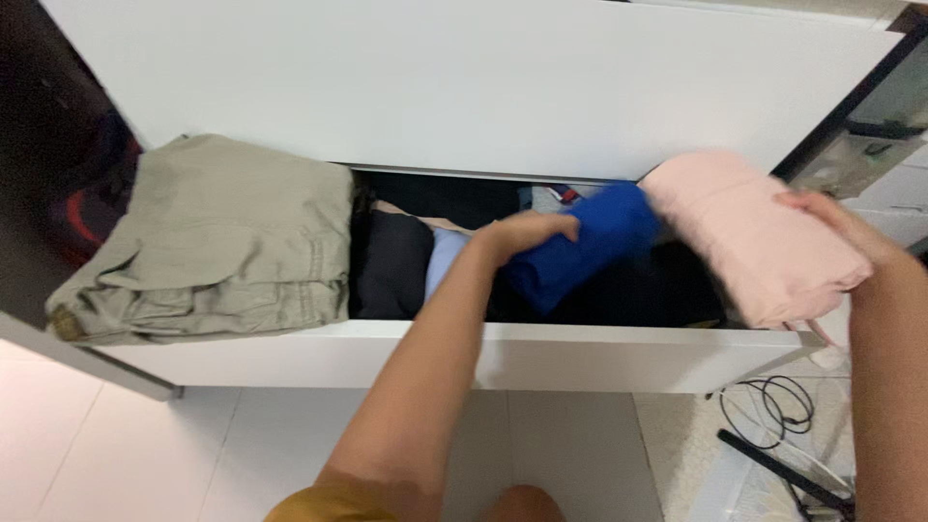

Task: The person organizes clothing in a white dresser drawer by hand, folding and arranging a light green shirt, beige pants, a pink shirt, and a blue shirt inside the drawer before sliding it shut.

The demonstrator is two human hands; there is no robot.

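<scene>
A left hand point(527, 234) closes its fingers on a folded bright-blue garment point(580, 253) inside an open white drawer point(619, 356); the right hand point(833, 220) grips a folded pale-pink cloth bundle point(749, 237) just beside it; folded khaki trousers point(208, 242) lie far left.

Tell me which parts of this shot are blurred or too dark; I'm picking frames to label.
Head view: motion blur smears the blue garment, the left hand and the pink bundle; the khaki trousers look sharper; the drawer interior is deep in shadow; the white front is evenly lit.
</scene>
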